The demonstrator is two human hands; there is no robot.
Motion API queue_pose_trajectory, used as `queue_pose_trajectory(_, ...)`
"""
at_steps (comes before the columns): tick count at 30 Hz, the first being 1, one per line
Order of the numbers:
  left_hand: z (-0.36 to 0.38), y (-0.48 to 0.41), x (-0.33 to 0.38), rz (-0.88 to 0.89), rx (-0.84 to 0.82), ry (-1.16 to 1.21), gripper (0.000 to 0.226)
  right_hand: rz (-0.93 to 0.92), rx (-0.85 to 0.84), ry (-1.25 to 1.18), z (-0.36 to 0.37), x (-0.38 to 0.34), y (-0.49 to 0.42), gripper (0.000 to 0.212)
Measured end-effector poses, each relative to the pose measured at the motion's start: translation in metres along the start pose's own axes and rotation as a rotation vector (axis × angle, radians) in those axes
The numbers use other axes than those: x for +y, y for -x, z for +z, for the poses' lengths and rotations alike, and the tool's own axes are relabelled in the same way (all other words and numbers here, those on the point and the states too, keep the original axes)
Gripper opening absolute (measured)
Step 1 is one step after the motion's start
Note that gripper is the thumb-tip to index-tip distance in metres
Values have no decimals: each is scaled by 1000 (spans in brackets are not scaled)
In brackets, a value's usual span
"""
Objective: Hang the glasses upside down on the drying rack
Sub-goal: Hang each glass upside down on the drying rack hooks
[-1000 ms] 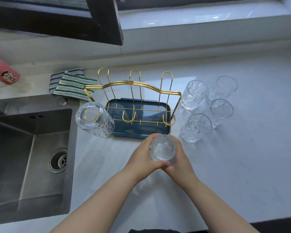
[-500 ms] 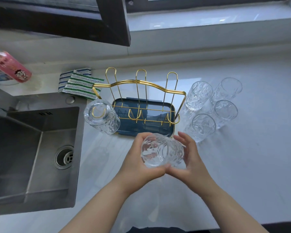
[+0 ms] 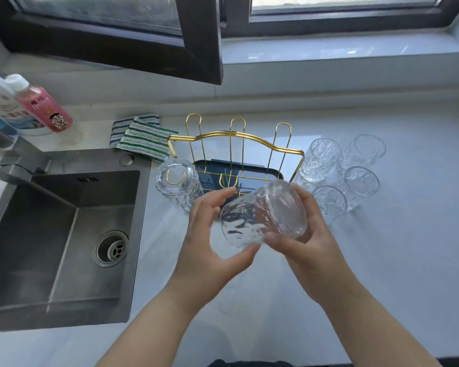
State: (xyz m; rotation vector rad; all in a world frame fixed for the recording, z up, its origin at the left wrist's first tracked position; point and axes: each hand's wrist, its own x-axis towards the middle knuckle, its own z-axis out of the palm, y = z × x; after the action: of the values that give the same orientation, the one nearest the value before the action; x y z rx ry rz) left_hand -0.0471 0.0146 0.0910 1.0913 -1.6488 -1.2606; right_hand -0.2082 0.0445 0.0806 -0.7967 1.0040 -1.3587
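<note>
A gold wire drying rack (image 3: 233, 136) stands on a dark blue tray (image 3: 273, 174) on the white counter. One clear textured glass (image 3: 176, 182) hangs upside down on the rack's front left prong. In front of the rack, my left hand (image 3: 210, 234) and my right hand (image 3: 306, 239) together hold another clear glass (image 3: 263, 214), tipped on its side with its mouth toward me and to the left. Several more glasses (image 3: 321, 160) stand upright on the counter right of the rack.
A steel sink (image 3: 56, 242) with a drain fills the left side. Striped cloths (image 3: 143, 139) lie behind the sink, and bottles (image 3: 41, 105) stand at the far left. An open dark window frame (image 3: 196, 38) hangs above the counter.
The glass in my hands has turned from upright to lying on its side and has risen toward the rack. The camera view has tilted up.
</note>
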Motion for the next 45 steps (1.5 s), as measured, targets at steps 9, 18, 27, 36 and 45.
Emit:
queue_pose_trajectory(9,-28,-42,0,109,46,-383,73,-239,-31,478,32,0,-47,81)
queue_pose_trajectory(18,-31,-65,-11,111,61,-667,80,-125,-14,574,31,19,-76,77)
queue_pose_trajectory(27,-27,-73,-16,118,62,-1041,79,1,-7,566,25,33,-79,78)
queue_pose_trajectory(36,-29,-74,-17,98,3,-1065,76,54,-23,584,26,33,-76,80)
queue_pose_trajectory(45,-24,-53,-15,121,49,-931,92,49,39,603,25,29,-51,91)
